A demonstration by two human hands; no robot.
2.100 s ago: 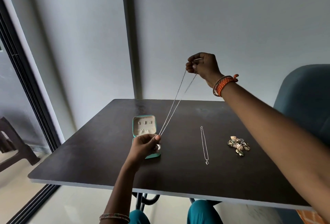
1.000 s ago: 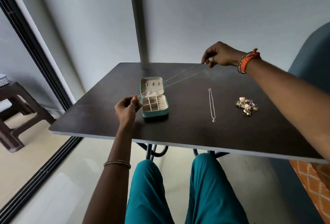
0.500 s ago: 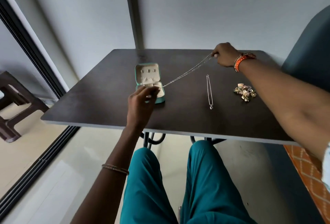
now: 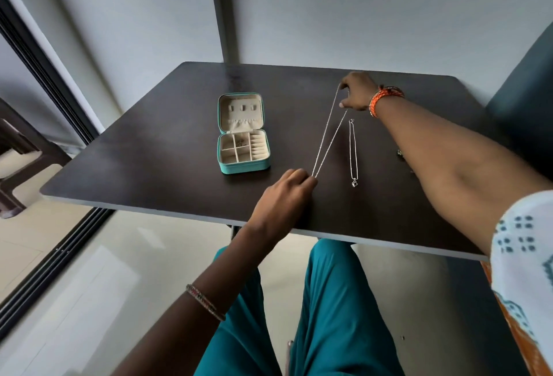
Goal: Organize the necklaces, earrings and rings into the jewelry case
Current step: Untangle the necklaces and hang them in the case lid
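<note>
A thin silver necklace [image 4: 327,139] is stretched taut between my two hands just above the dark table [image 4: 149,148]. My left hand [image 4: 284,196] pinches its near end by the table's front edge. My right hand [image 4: 357,91] pinches the far end at the back right. The teal jewelry case [image 4: 244,133] lies open to the left of the chain, with cream compartments and a small item in one of them. A second silver necklace [image 4: 353,151] with a small pendant lies straight on the table, right of the held chain.
My right forearm hides most of the small jewelry pile [image 4: 399,153] at the right. A dark teal chair [image 4: 526,100] stands right of the table and a brown stool [image 4: 18,166] at the far left. My teal-clad legs are under the table.
My left hand has moved right, away from the case, carrying its end of the necklace. The chain now runs nearly front to back, right of the case, instead of across it.
</note>
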